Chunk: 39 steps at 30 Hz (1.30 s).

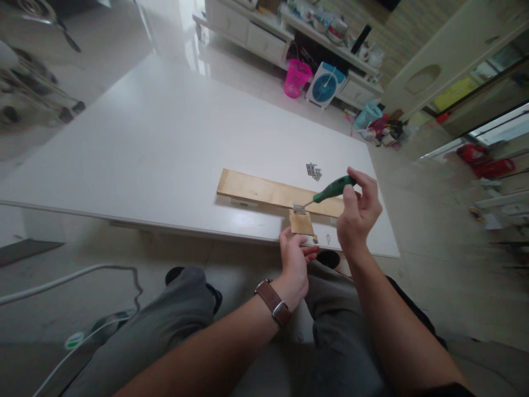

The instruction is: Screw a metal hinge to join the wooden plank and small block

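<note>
My right hand (pixel 360 212) is closed around the end of a screwdriver (pixel 335 188) with a green and black handle. The screwdriver slants down to the left, its tip at a metal hinge (pixel 299 209). This hinge lies where a small square wooden board (pixel 301 223) meets a long wooden plank (pixel 264 191). At the table's near edge, my left hand (pixel 295 255) grips the small board from the near side, thumb by its left corner and other fingers lower down. Tiny metal pieces (pixel 316 239) lie just right of the small board.
Several loose hinges (pixel 314 171) lie on the white table (pixel 165 132) beyond the plank. Past the table stand a pink basket (pixel 297 78), a blue and white fan (pixel 325 85) and a white cabinet (pixel 248 30). A white cable (pixel 95 268) runs at the lower left.
</note>
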Each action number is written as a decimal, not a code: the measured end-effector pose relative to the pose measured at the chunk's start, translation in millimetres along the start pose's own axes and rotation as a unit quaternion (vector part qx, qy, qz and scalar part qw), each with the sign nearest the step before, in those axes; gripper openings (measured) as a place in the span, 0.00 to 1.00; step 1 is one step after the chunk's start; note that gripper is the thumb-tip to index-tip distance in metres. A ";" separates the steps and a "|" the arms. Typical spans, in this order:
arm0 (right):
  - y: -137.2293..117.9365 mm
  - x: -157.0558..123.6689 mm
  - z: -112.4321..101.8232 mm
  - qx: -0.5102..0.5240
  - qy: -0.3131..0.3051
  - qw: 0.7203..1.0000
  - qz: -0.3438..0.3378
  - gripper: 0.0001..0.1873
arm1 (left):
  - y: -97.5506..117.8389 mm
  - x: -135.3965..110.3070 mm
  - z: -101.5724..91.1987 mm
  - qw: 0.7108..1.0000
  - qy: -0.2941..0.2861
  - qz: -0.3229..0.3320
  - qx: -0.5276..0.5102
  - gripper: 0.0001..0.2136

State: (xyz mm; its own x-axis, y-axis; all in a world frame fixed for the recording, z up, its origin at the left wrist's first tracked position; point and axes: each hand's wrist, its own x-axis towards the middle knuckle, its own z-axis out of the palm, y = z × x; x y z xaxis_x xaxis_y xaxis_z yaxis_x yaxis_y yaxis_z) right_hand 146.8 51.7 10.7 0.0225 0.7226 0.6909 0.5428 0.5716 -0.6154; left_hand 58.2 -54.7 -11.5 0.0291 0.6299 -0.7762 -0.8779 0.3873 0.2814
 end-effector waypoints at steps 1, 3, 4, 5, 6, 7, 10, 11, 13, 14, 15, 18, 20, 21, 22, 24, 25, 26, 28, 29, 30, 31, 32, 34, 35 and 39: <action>0.2 0.0 0.1 0.006 -0.012 1.000 0.001 0.17 | 0.1 -0.1 0.1 1.000 -0.001 0.001 0.001 0.26; 1.1 -0.1 0.5 0.004 -0.019 1.000 0.004 0.17 | 0.1 -0.3 -0.1 1.000 -0.001 0.000 0.001 0.26; 1.5 -0.1 0.5 -0.004 -0.013 1.000 0.005 0.15 | 0.0 -0.3 -0.2 1.000 -0.001 0.000 0.000 0.26; 1.7 -0.2 0.5 -0.013 -0.003 1.000 0.006 0.14 | -0.1 -0.2 -0.4 1.000 -0.001 -0.001 -0.002 0.27; 1.5 -0.2 0.3 -0.020 0.007 1.000 0.006 0.14 | -0.2 -0.2 -0.6 1.000 -0.002 -0.001 -0.002 0.27; 1.1 -0.2 -0.1 -0.022 0.014 1.000 0.006 0.14 | -0.2 -0.1 -0.7 1.000 -0.002 0.000 -0.002 0.27; -0.6 0.1 -1.1 -0.004 -0.008 1.000 -0.007 0.16 | 0.0 0.0 -0.6 1.000 -0.005 0.003 -0.001 0.27; -0.9 0.2 -1.2 0.002 -0.021 1.000 -0.013 0.18 | 0.2 -0.1 -0.5 1.000 -0.005 0.003 -0.001 0.27; -0.6 0.3 -1.0 0.005 -0.036 0.999 -0.014 0.20 | 0.7 -0.4 -0.2 1.000 -0.003 0.002 -0.001 0.27; -0.1 0.2 -0.7 0.002 -0.034 0.999 -0.010 0.19 | 0.9 -0.6 0.0 1.000 -0.002 0.001 -0.001 0.26; 0.7 0.1 -0.4 -0.001 -0.026 1.000 -0.003 0.18 | 1.1 -0.8 0.1 1.000 -0.001 0.000 -0.001 0.26; 2.5 -0.2 0.3 -0.007 0.006 1.000 0.005 0.14 | 1.7 -1.2 0.4 1.000 0.004 -0.002 0.000 0.25; 2.7 -0.2 0.4 0.000 0.007 1.000 0.000 0.13 | 1.9 -1.3 0.6 1.000 0.004 -0.002 -0.001 0.25; 2.6 -0.2 0.4 0.008 -0.001 1.000 -0.004 0.14 | 2.0 -1.4 0.7 1.000 0.003 -0.002 -0.001 0.25; 2.2 -0.1 0.4 0.016 -0.011 1.000 -0.008 0.15 | 2.1 -1.5 0.7 1.000 0.002 -0.001 -0.002 0.25; 1.5 0.0 0.3 0.028 -0.026 0.999 -0.010 0.16 | 2.4 -1.7 0.9 1.000 0.001 -0.001 -0.003 0.26; 1.1 0.0 0.3 0.027 -0.026 0.999 -0.008 0.16 | 2.5 -1.8 1.0 1.000 0.001 -0.002 -0.004 0.26; 0.7 0.0 0.3 0.021 -0.019 1.000 -0.005 0.14 | 2.6 -1.8 1.1 1.000 0.002 -0.002 -0.005 0.26; -0.1 0.1 0.1 0.003 -0.001 1.000 0.002 0.13 | 2.8 -1.7 1.4 1.000 0.006 -0.004 -0.006 0.27; -0.5 0.0 0.0 -0.004 0.007 1.000 0.004 0.13 | 2.9 -1.6 1.5 1.000 0.007 -0.004 -0.006 0.27; -0.7 0.0 -0.1 -0.006 0.011 1.000 0.005 0.13 | 2.8 -1.4 1.6 1.000 0.007 -0.005 -0.005 0.26; -0.8 -0.1 -0.1 -0.003 0.008 1.000 0.006 0.13 | 2.7 -1.2 1.5 1.000 0.007 -0.005 -0.004 0.26; -0.7 -0.3 -0.1 0.002 0.000 1.000 0.007 0.13 | 2.5 -1.0 1.3 1.000 0.006 -0.004 -0.003 0.25; -0.1 -0.7 0.2 0.019 -0.017 1.000 0.006 0.16 | 2.1 -0.8 0.7 1.000 0.004 -0.002 0.000 0.24; 0.3 -0.8 0.4 0.025 -0.021 0.999 0.006 0.16 | 1.9 -0.9 0.4 1.000 0.003 -0.001 0.001 0.24; 0.8 -0.3 1.0 0.000 -0.001 1.000 0.004 0.13 | 2.1 -1.3 0.3 1.000 0.003 -0.003 -0.002 0.24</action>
State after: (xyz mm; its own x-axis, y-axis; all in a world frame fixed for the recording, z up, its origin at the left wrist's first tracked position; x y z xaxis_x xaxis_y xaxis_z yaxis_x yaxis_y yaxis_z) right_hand 146.4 52.3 9.6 0.0252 0.7286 0.6845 0.5426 0.5651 -0.6215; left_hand 56.5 -54.5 -9.7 0.0317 0.6230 -0.7816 -0.8797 0.3886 0.2741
